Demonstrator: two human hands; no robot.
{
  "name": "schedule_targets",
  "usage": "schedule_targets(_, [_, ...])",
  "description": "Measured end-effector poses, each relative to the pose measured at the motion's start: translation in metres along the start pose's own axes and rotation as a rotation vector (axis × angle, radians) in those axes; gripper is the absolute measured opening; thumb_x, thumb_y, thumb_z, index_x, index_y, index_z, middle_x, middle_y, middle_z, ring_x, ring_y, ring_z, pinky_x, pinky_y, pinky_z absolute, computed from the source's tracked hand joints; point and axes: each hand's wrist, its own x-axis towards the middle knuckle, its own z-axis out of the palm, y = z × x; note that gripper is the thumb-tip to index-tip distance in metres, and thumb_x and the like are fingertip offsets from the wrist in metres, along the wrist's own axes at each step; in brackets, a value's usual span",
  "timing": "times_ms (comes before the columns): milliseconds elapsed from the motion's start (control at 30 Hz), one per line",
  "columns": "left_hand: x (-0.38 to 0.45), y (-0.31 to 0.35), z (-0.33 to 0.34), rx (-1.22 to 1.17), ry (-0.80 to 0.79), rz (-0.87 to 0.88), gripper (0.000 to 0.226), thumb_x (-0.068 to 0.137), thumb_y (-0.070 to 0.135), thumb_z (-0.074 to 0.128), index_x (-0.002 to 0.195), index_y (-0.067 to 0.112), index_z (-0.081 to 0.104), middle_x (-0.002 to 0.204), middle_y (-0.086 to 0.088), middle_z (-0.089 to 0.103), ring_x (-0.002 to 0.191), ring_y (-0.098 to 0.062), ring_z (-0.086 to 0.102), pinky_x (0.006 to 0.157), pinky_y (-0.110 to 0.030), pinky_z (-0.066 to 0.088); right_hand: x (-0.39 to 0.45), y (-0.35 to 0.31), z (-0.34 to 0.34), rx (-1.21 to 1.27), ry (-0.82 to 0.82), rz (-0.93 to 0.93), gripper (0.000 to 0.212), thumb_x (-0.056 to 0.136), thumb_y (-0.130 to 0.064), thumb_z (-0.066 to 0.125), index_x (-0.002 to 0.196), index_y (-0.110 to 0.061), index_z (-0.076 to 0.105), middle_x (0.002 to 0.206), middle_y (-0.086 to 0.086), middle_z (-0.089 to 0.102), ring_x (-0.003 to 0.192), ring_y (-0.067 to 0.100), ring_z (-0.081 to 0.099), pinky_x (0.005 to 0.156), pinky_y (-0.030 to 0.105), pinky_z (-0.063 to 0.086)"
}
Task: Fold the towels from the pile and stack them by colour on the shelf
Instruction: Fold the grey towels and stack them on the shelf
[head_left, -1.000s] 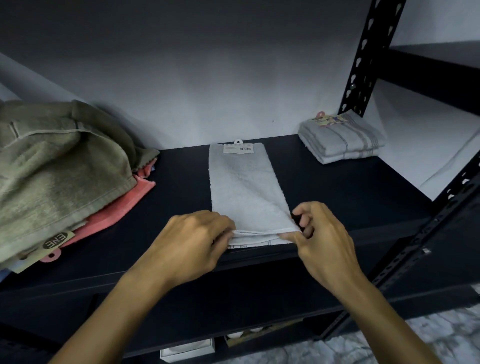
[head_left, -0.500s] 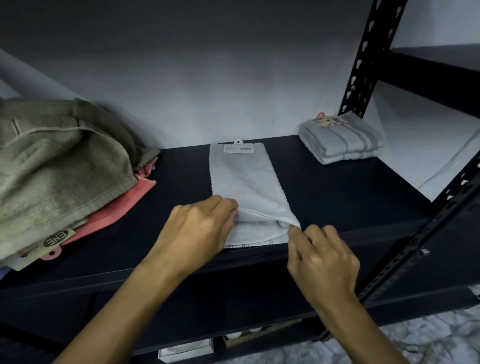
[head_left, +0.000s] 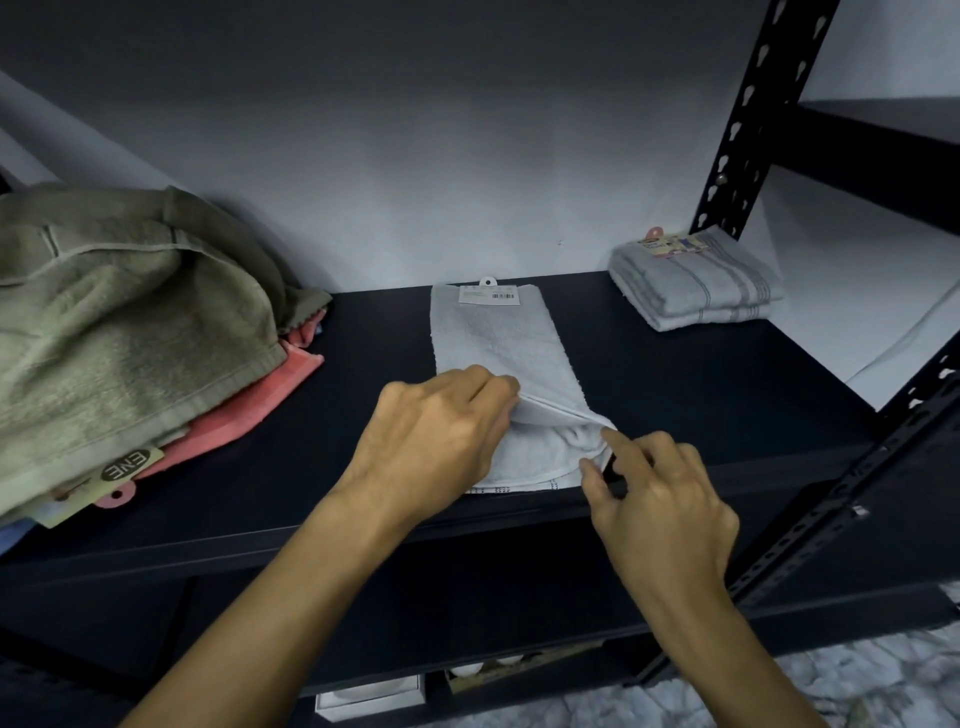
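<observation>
A light grey towel (head_left: 498, 343) lies lengthwise in the middle of the dark shelf (head_left: 701, 395), a white barcode tag at its far end. My left hand (head_left: 436, 436) pinches the towel's upper layer at the near left and lifts it. My right hand (head_left: 660, 499) pinches the near right corner between thumb and forefinger. The top layer is raised, showing the layer beneath. A folded grey striped towel stack (head_left: 696, 291) sits at the back right. The unfolded pile at the left has an olive towel (head_left: 119, 322) over a pink towel (head_left: 249, 410).
A black perforated upright (head_left: 748, 119) stands at the back right, with a second one (head_left: 852, 504) at the front right. A pale wall closes the back. Boxes (head_left: 369, 699) sit on a lower level beneath the shelf.
Both hands have lifted the near edge of the grey towel's top layer and carried it a little away from me. My right hand shifted slightly back and right.
</observation>
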Motion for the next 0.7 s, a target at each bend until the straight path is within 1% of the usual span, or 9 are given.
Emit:
schedule_targets(100, [0.001,0.001,0.001,0.003,-0.013,0.021,0.010,0.093,0.010,0.061,0.091,0.010,0.071,0.073,0.001,0.064,0.056,-0.017,0.060,0.034,-0.032,0.041,0.005,-0.002,0.000,0.095,-0.096,0.114,0.026,0.070,-0.023,0.085,0.093,-0.017,0.076,0.063,-0.005,0.050,0.056,0.015,0.051,0.045,0.015,0.030])
schedule_targets(200, [0.004,0.001,0.003,0.016,-0.043,0.021,0.006,0.089,0.006,0.065,0.088,0.010,0.069,0.071,0.002,0.062,0.053,-0.017,0.057,0.033,-0.031,0.040,0.010,-0.004,-0.003,0.188,-0.191,0.245,0.016,0.082,-0.026,0.074,0.098,-0.023,0.075,0.068,-0.009,0.052,0.062,0.014,0.053,0.049,0.021,0.033])
schedule_targets(267, [0.006,0.000,0.005,0.022,-0.054,0.016,0.006,0.087,0.005,0.066,0.087,0.010,0.069,0.070,0.001,0.061,0.052,-0.017,0.056,0.033,-0.031,0.039,0.011,-0.003,-0.004,0.247,-0.218,0.292,0.008,0.088,-0.027,0.065,0.087,-0.025,0.073,0.070,-0.008,0.053,0.065,0.013,0.054,0.051,0.022,0.033])
schedule_targets(333, [0.008,-0.001,0.005,0.024,-0.059,0.015,0.006,0.087,0.004,0.066,0.087,0.010,0.069,0.070,0.001,0.061,0.051,-0.017,0.055,0.033,-0.031,0.039,0.011,-0.001,-0.004,0.256,-0.213,0.300,0.012,0.089,-0.026,0.065,0.079,-0.024,0.070,0.069,-0.008,0.052,0.062,0.011,0.053,0.049,0.019,0.031])
schedule_targets(433, [0.010,0.000,0.005,0.030,-0.056,0.017,0.007,0.086,0.003,0.066,0.086,0.010,0.069,0.069,0.001,0.061,0.050,-0.017,0.055,0.033,-0.030,0.039,0.012,-0.002,-0.004,0.231,-0.186,0.290,0.011,0.083,-0.023,0.074,0.073,-0.027,0.070,0.065,-0.010,0.050,0.055,0.009,0.050,0.047,0.015,0.029])
schedule_targets(500, [0.011,0.000,0.005,0.035,-0.054,0.018,0.007,0.086,0.004,0.065,0.085,0.010,0.069,0.068,0.002,0.060,0.050,-0.017,0.054,0.033,-0.030,0.038,0.012,-0.003,-0.003,0.181,-0.147,0.252,0.014,0.075,-0.026,0.082,0.070,-0.025,0.069,0.062,-0.010,0.050,0.047,0.011,0.048,0.045,0.012,0.026])
schedule_targets(567, [0.012,0.001,0.006,0.040,-0.057,0.020,0.007,0.086,0.004,0.065,0.085,0.011,0.069,0.068,0.002,0.060,0.051,-0.017,0.055,0.033,-0.030,0.039,0.014,-0.002,-0.005,0.120,-0.138,0.207,0.020,0.068,-0.032,0.087,0.073,-0.021,0.070,0.062,-0.007,0.054,0.044,0.016,0.050,0.045,0.012,0.025])
schedule_targets(633, [0.013,0.001,0.007,0.040,-0.064,0.022,0.007,0.085,0.004,0.067,0.085,0.011,0.069,0.068,0.002,0.060,0.051,-0.017,0.055,0.033,-0.031,0.040,0.018,0.000,-0.007,0.045,-0.164,0.174,0.029,0.062,-0.037,0.089,0.076,-0.018,0.074,0.063,-0.002,0.058,0.043,0.020,0.052,0.047,0.013,0.023])
schedule_targets(700, [0.015,0.003,0.007,0.036,-0.074,0.026,0.008,0.083,0.003,0.069,0.085,0.011,0.068,0.069,0.002,0.060,0.052,-0.017,0.055,0.034,-0.031,0.040,0.023,0.000,-0.010,-0.023,-0.168,0.159,0.032,0.061,-0.042,0.087,0.079,-0.017,0.077,0.063,-0.001,0.060,0.045,0.022,0.054,0.049,0.013,0.018])
